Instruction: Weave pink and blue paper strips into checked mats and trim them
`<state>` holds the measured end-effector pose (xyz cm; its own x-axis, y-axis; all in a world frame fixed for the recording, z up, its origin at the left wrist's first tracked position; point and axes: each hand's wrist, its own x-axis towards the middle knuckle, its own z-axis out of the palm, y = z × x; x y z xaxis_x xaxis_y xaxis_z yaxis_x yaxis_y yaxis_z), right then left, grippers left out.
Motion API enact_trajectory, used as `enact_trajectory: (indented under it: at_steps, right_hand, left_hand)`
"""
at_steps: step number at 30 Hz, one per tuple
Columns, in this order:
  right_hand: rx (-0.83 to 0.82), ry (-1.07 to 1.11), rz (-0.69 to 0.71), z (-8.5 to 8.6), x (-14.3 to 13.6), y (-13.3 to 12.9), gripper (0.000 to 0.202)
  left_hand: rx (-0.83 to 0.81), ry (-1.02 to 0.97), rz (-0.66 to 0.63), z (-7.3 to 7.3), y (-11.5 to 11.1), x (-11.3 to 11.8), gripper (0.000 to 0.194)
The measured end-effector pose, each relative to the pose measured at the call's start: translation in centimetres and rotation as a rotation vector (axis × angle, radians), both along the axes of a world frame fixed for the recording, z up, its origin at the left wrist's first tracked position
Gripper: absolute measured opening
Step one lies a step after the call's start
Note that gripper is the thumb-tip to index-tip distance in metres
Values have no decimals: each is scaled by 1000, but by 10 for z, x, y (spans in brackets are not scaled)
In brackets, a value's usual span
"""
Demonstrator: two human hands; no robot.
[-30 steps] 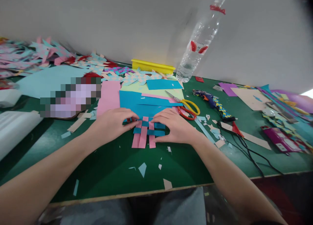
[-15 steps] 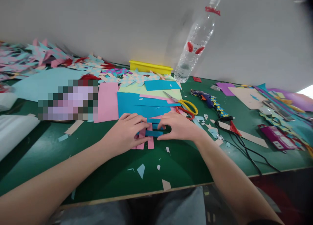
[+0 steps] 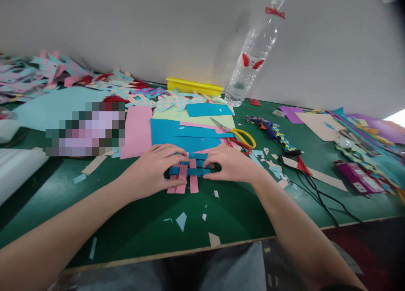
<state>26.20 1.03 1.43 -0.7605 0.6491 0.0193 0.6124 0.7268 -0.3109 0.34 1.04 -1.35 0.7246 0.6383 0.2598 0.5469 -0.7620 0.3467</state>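
Observation:
Pink paper strips (image 3: pixel 194 184) and blue paper strips (image 3: pixel 198 171) cross over and under each other in a small weave on the green table. My left hand (image 3: pixel 152 166) curves over the left part of the weave, thumb and index fingertips on a pink strip. At the right ends of the blue strips, my right hand (image 3: pixel 232 164) has its thumb and fingers closed in, gripping them. Both hands partly cover the weave. Just behind lies a blue paper sheet (image 3: pixel 163 133), with yellow-and-red-handled scissors (image 3: pixel 242 138) to its right.
A plastic bottle (image 3: pixel 249 59) stands at the back, near a yellow tray-like piece (image 3: pixel 194 87). Pink paper (image 3: pixel 137 130) lies left. Dark cables (image 3: pixel 316 194), a purple box (image 3: pixel 359 177) and paper scraps (image 3: pixel 181 221) are spread about. The table edge (image 3: pixel 171 255) runs in front.
My left hand has shifted slightly left along the weave, uncovering more of the crossed strips. My right hand stays almost in place.

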Motion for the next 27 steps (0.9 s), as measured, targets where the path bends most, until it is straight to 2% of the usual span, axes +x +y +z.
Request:
enact_trajectory:
  at_steps: [7,15,27]
  right_hand:
    - [26,9,-8,1,-1,-1,22]
    - [36,-7,-21,2,-2,-3,18]
    - [56,-10,-15,-2,-1,-2,25]
  left_hand:
    - [-76,17,9,-3,6,-7,50]
    - [-254,95,-2,0,15,-18,73]
    - [-278,120,-22,5,17,-21,66]
